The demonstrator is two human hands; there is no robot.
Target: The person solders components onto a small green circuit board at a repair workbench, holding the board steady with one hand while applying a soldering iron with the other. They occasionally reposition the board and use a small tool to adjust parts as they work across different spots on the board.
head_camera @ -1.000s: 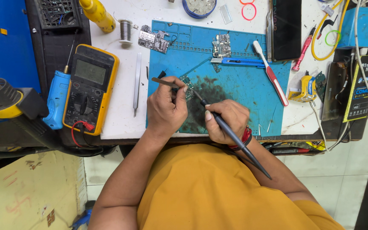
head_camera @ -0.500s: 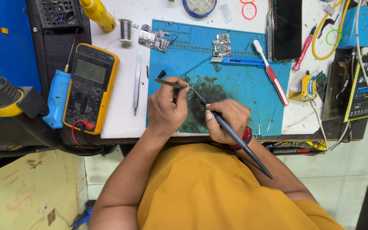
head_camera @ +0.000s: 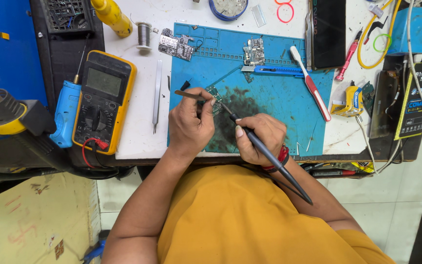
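Head view: left hand [head_camera: 191,124], fingers pinching tweezers [head_camera: 187,94], steadies board [head_camera: 215,94] on blue mat [head_camera: 274,93]. Right hand [head_camera: 260,139] grips iron [head_camera: 269,156], tip at board. Risk: tweezers slip, board shifts, tip bridges pads.

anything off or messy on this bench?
The blue silicone work mat has a dark, sooty stain in its middle, around the small green circuit board that the left hand and right hand work on. Nothing else stands out.
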